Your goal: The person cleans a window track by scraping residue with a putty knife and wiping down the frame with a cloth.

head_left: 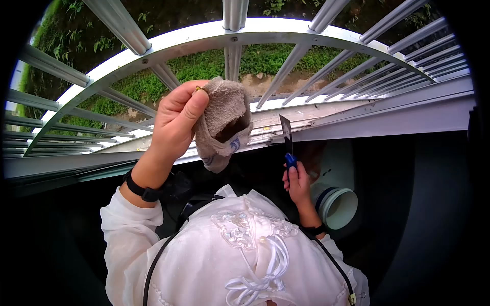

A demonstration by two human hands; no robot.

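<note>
My left hand (181, 115) is raised in front of the railing, its thumb and fingers pinching a grey-brown terry rag (222, 109). The rag hangs folded, with a dark hollow in its lower fold and a faint blue pattern near the bottom. A tiny yellowish bit shows by the thumb tip; I cannot make out what it is. Lower and to the right, my right hand (298, 183) is wrapped round the blue handle of a putty knife (286, 133). Its flat metal blade points up toward the window sill, apart from the rag.
A white metal railing (275, 25) with several bars curves across the front. Below it runs the window track (332, 117), with dirt along it. A pale round pipe (341, 208) opens beside my right wrist. Green plants (196, 66) grow on the ground outside.
</note>
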